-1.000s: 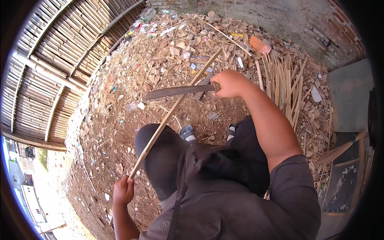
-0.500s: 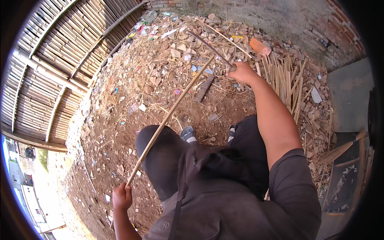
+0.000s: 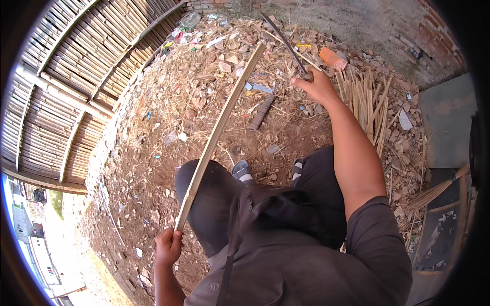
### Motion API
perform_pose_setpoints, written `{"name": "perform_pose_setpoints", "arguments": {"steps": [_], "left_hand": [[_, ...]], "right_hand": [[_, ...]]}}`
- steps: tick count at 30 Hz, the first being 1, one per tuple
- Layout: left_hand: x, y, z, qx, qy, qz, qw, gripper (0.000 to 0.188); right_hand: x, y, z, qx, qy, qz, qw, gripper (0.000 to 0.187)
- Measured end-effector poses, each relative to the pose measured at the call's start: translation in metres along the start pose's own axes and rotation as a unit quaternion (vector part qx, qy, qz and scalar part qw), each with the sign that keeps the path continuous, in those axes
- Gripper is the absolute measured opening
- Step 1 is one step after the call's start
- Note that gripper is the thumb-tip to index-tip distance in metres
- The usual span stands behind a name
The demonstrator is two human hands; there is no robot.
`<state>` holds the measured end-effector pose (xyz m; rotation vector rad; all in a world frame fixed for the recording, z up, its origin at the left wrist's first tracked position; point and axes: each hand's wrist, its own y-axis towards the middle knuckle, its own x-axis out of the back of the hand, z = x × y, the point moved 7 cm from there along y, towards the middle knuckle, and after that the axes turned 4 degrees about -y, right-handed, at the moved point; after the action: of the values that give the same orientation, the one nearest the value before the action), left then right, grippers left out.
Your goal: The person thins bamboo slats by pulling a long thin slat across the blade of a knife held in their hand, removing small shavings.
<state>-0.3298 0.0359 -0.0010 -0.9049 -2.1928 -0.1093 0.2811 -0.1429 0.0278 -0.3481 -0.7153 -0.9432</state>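
Note:
My left hand (image 3: 168, 247) is closed round the near end of a long pale split-bamboo strip (image 3: 217, 135). The strip slants up and away across my left knee, its far end free over the rubble. Out ahead on the right, my right hand (image 3: 317, 87) grips the handle of a long dark-bladed knife (image 3: 287, 45). The blade points away and to the left, apart from the strip. Most of the handle is hidden in my fist.
A bundle of bamboo strips (image 3: 365, 104) lies right of my right hand. On the dirt are a ridged dark cylindrical piece (image 3: 262, 111) and an orange brick (image 3: 333, 58). A bamboo wall (image 3: 76, 76) stands left, a masonry wall (image 3: 357, 30) behind, a grey panel (image 3: 446, 127) right.
The bamboo strip's far end has swung up and away, and its broader face shows. My left hand has shifted slightly right; my right hand has moved up and right, raising the knife.

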Motion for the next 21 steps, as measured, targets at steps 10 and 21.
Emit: {"name": "perform_pose_setpoints", "arguments": {"steps": [10,21], "left_hand": [[-0.033,0.026,-0.056,-0.072,0.189,-0.029,0.979,0.038],[-0.039,0.036,-0.054,-0.074,0.194,-0.026,0.978,0.037]], "right_hand": [[-0.087,-0.081,0.109,0.248,-0.162,0.225,0.928,0.039],[-0.100,-0.036,0.069,0.127,-0.081,0.189,0.970,0.039]]}}
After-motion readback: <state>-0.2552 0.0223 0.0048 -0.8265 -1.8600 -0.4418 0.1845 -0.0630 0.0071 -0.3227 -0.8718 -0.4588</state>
